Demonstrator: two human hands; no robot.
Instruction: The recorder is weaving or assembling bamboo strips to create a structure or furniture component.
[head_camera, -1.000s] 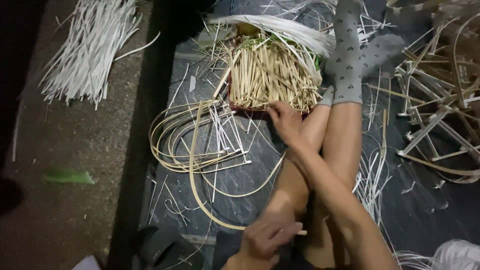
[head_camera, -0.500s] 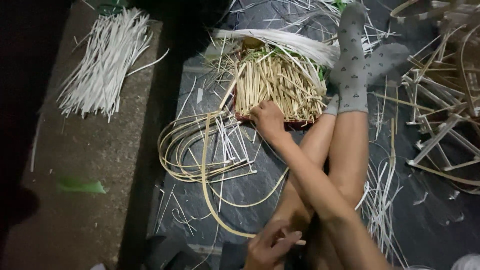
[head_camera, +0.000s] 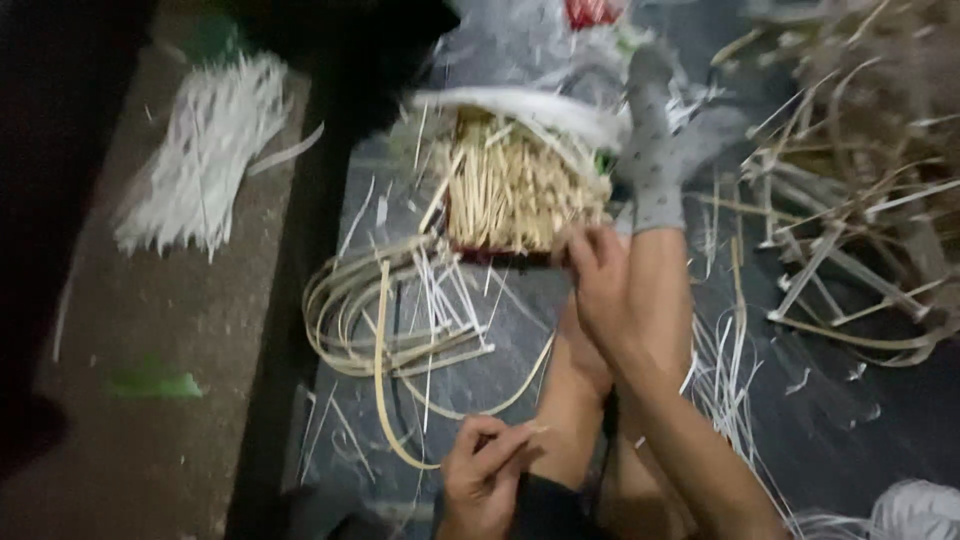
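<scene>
- Right hand (head_camera: 600, 285) stretched forward, fingers on the near edge of the stick bundle (head_camera: 515, 195), grip unclear through blur.
- Left hand (head_camera: 482, 478) low at the mat's near edge, fingers pinched on a thin strip (head_camera: 528, 431).
- Coiled strips (head_camera: 385, 320) left of the legs.

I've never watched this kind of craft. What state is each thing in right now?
Right hand: reaching to the stick pile's near edge.
Left hand: pinching a thin strip.
Short sticks: heaped loosely in a tray.
Long strips: coiled on the floor.
White strips: bundled aside.
</scene>
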